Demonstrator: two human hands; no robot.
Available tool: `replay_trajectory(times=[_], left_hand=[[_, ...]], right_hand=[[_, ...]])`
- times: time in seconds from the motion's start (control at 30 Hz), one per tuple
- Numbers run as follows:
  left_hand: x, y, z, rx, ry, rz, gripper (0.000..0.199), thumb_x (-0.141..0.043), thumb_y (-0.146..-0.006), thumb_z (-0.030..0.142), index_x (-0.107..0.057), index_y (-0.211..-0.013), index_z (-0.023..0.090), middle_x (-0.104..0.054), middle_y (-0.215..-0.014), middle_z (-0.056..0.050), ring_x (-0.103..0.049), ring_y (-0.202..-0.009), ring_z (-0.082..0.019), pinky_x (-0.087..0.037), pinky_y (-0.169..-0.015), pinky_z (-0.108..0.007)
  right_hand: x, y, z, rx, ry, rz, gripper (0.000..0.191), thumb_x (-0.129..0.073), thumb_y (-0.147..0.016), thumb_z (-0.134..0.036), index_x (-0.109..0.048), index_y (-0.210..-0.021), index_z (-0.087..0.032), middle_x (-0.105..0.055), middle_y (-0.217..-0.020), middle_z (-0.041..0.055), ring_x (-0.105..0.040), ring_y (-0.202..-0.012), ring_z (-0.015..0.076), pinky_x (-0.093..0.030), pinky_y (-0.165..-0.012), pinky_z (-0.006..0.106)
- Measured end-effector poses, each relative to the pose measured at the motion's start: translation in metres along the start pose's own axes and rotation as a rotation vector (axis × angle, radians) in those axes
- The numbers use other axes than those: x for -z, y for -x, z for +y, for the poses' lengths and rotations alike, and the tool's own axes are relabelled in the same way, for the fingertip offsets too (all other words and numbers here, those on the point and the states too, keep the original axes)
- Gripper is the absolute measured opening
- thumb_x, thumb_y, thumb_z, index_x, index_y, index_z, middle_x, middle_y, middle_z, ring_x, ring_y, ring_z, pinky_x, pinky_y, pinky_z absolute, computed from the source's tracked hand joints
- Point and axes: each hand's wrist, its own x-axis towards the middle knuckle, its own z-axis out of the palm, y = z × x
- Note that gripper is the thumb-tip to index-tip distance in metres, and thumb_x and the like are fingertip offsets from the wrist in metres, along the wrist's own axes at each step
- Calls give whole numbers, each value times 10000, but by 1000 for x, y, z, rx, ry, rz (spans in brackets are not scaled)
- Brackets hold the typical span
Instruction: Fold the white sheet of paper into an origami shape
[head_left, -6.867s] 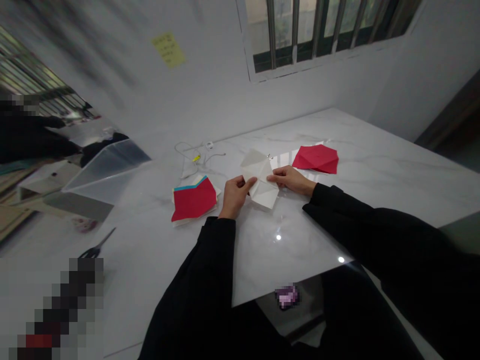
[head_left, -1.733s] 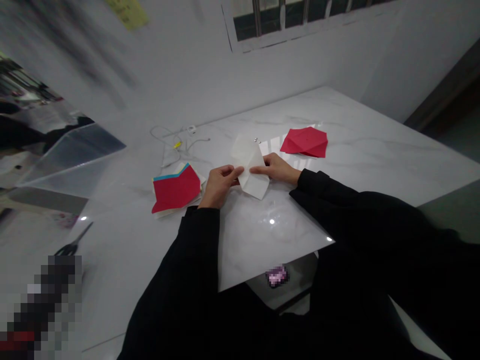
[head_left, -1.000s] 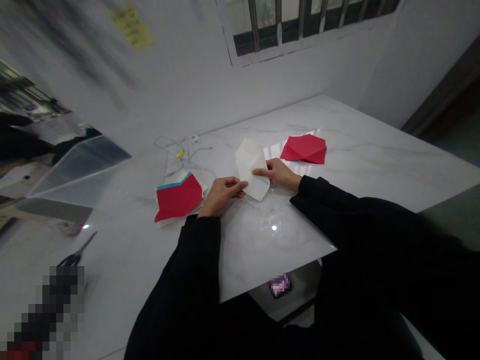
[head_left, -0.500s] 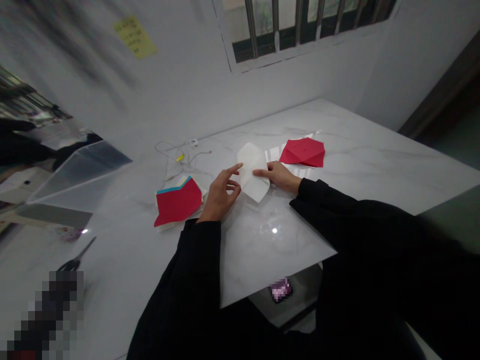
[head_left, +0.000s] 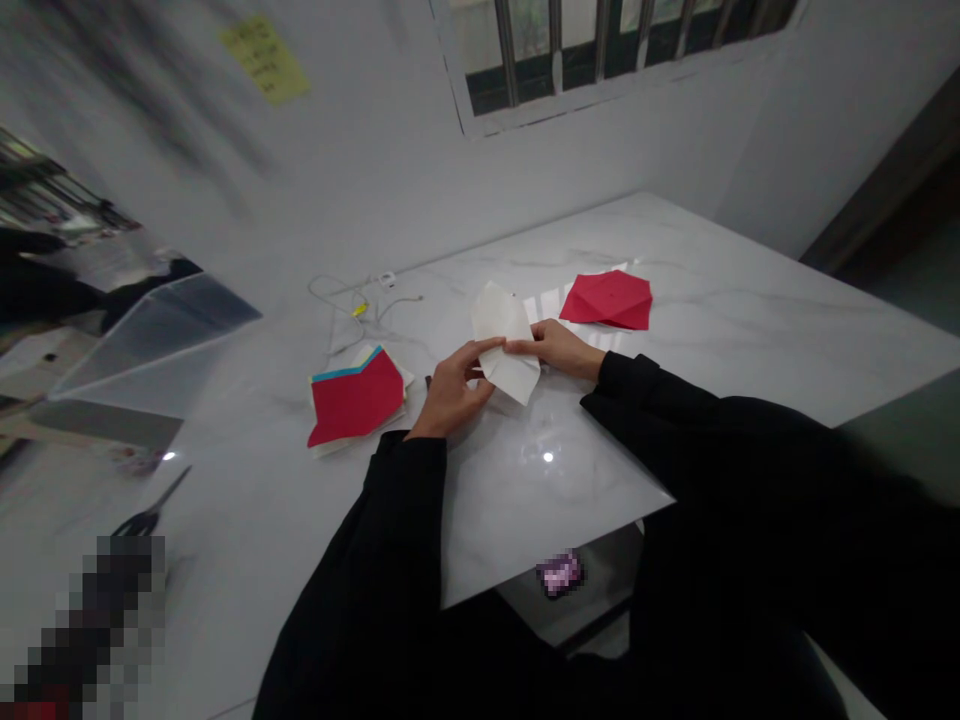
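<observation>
White paper (head_left: 500, 315) is between the two hands over the table (head_left: 510, 520). Can't tell if it rests flat on the top or sits slightly raised. Long axis runs away from the wearer, skewed: far end tips left, near end tips right. Near end narrows to a point aimed at the table's front edge; far end also tapers.

Right hand (head_left: 561, 347) pinches the right edge, thumb laid across the top toward mid-sheet. Left hand (head_left: 454, 390) is half spread: index reaches to mid-sheet, its tip at the right thumb's tip; thumb is lower, at the near left edge. Can't tell if its other fingers grip from below.

Vs 0.5 s ago: left fingers were fanned at the left edge, index short of the middle; now index is in to the centre. Right hand pinch looks the same.

Around it: red stack (head_left: 356, 402) left of the left hand, red paper (head_left: 609, 300) beyond the right, cable (head_left: 359, 310) behind the stack. Neither red pile has shifted on the table.
</observation>
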Motion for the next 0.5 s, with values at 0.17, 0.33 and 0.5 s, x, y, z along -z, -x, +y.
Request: replay_trajectory(times=[0.17, 0.33, 0.5], left_hand=[[-2, -1, 1, 93, 258, 115, 785, -679, -843, 275, -495, -1606, 291, -657, -1501, -136, -724, -1181, -298, -613, -991, -491], [-14, -3, 0, 220, 351, 264, 897, -843, -810, 432, -459, -1590, 208, -769, -1273, -160, -766, -1097, -321, -640, -918, -450], [-18, -3, 4, 242, 328, 293, 708, -877, -776, 388, -622, -1396, 162, -796, -1183, -149, -780, -1032, -310, -650, -853, -412]], right_hand=[[2, 0, 2, -5, 68, -5, 499, -886, -738, -569, -739, -822, -99, -676, -737, 45, -531, -652, 128, -382, -594, 265], [0, 2, 0, 41, 179, -98, 513, -865, -754, -610, -742, -796, -113, -664, -719, 33, -538, -653, 136, -377, -579, 263], [-4, 6, -2, 78, 199, -150, 505, -848, -767, -613, -751, -794, -117, -661, -719, 26, -548, -665, 136, -379, -588, 259]])
